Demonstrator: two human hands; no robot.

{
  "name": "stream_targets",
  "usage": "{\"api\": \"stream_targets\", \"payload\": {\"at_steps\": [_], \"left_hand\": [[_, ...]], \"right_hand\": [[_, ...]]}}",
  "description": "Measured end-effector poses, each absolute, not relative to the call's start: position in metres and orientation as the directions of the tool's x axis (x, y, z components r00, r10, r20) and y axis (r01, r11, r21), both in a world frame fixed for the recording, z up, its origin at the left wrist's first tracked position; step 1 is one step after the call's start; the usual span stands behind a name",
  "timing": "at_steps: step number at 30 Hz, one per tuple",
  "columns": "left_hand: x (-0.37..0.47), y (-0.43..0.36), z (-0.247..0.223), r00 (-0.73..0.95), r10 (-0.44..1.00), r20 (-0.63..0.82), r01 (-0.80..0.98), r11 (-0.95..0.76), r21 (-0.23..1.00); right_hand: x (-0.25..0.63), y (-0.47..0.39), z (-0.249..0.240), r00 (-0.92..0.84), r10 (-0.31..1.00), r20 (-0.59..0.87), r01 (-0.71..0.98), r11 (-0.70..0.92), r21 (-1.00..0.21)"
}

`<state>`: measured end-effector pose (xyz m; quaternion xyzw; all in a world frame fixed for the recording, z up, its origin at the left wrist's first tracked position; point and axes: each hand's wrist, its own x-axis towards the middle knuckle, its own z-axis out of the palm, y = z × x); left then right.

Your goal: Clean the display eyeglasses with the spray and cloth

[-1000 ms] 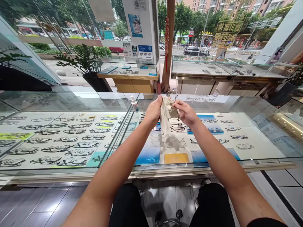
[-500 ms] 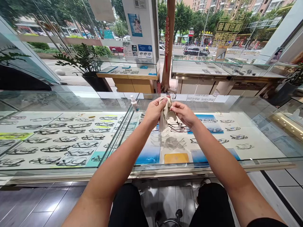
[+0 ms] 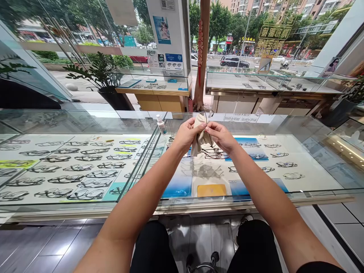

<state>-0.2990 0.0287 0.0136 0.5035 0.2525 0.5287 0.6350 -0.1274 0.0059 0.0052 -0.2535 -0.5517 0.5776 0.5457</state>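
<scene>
Above the glass counter, my left hand (image 3: pixel 187 133) pinches a pale beige cloth (image 3: pixel 199 146) that hangs down below the fingers. My right hand (image 3: pixel 220 135) is closed on a thin dark pair of glasses (image 3: pixel 211 142), its fingertips touching the cloth edge. The cloth wraps around part of the glasses and hides the lens there. Both hands meet at the cloth. A small white spray bottle (image 3: pixel 161 125) stands upright on the glass, left of my left hand.
Under the counter glass (image 3: pixel 182 205) lie rows of eyeglasses (image 3: pixel 93 173), blue cards (image 3: pixel 178 182) and a yellow case (image 3: pixel 212 190). Further displays (image 3: pixel 159 86), a potted plant (image 3: pixel 105 77) and a wooden trunk (image 3: pixel 201 57) stand beyond.
My left thumb has moved down and right over the cloth, towards my right fingertips. The cloth has bunched up more, and the glasses have tilted slightly.
</scene>
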Motion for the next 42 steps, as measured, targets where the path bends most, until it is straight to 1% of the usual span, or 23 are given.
{"api": "stream_targets", "payload": {"at_steps": [8, 15, 22, 27, 32, 37, 42], "left_hand": [[-0.298, 0.023, 0.020, 0.326, 0.921, 0.212, -0.398, -0.070, 0.915], [-0.302, 0.030, 0.017, 0.337, 0.912, 0.234, -0.407, -0.083, 0.910], [-0.309, 0.028, 0.025, 0.356, 0.909, 0.219, -0.332, -0.096, 0.938], [-0.311, 0.028, 0.025, 0.382, 0.908, 0.172, -0.276, -0.065, 0.959], [-0.310, 0.031, 0.021, 0.392, 0.900, 0.190, -0.310, -0.065, 0.949], [-0.307, 0.034, 0.017, 0.352, 0.911, 0.216, -0.375, -0.074, 0.924], [-0.307, 0.032, 0.017, 0.375, 0.899, 0.227, -0.402, -0.063, 0.914]], "right_hand": [[-0.127, 0.007, 0.005, -0.246, 0.932, 0.265, -0.380, 0.159, -0.911], [-0.125, 0.007, 0.008, -0.265, 0.931, 0.249, -0.383, 0.135, -0.914], [-0.126, 0.006, 0.007, -0.302, 0.921, 0.245, -0.379, 0.119, -0.917], [-0.126, 0.005, 0.008, -0.333, 0.912, 0.239, -0.368, 0.108, -0.924], [-0.125, 0.006, 0.008, -0.339, 0.909, 0.243, -0.348, 0.119, -0.930], [-0.123, 0.010, 0.005, -0.275, 0.929, 0.246, -0.325, 0.151, -0.934], [-0.122, 0.016, 0.001, -0.257, 0.939, 0.229, -0.281, 0.154, -0.947]]}}
